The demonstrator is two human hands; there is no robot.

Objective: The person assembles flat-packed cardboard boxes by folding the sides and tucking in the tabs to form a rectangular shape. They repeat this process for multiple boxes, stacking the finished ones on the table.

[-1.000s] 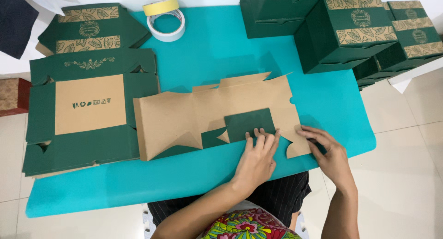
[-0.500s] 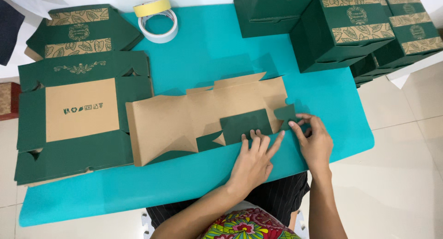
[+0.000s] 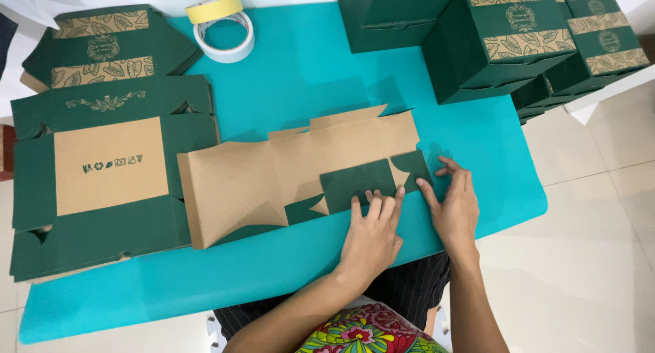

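Nearest us, our left hand lies flat, fingers spread slightly, pressing a folded dark green flap of the unfolded brown cardboard box blank at centre frame. Our right hand, fingers extended and holding nothing, presses the smaller green flap beside it. The blank lies kraft side up on the turquoise table cover. Farther off, assembled dark green boxes fill the upper right.

Open teal table surface runs through the upper middle of the frame. Assembled dark green cardboard boxes block the upper right. Flat dark green box blanks fill the left. Two rolls of tape sit at upper centre-left.
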